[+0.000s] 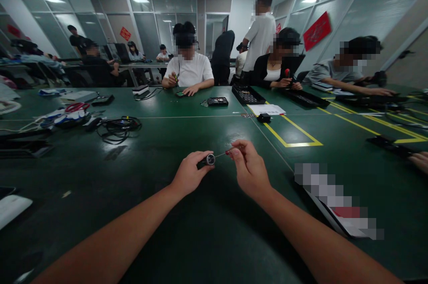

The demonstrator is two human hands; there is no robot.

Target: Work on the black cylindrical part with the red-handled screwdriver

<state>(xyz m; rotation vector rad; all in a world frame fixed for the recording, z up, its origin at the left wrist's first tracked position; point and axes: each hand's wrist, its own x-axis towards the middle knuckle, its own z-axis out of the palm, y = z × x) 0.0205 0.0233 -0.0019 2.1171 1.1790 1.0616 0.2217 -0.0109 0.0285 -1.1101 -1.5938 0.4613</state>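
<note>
My left hand point(190, 172) is closed around a short black cylinder with a silver ring at its end, which looks like a flashlight point(210, 159). Its round end faces me, and the rest is hidden by my fingers. My right hand point(250, 166) pinches a small screwdriver point(228, 152) with a red part near the fingertips. The thin metal shaft points left and reaches the cylinder's rim; whether the tip touches it I cannot tell. Both hands are held above the green table point(200, 239).
Black coiled cables point(119, 129) and gloves point(72, 117) lie at the left. A black tray point(248, 95) and a small black block point(264, 117) stand ahead. To my right is a partly blurred flat package point(334, 203). Several people sit across the table.
</note>
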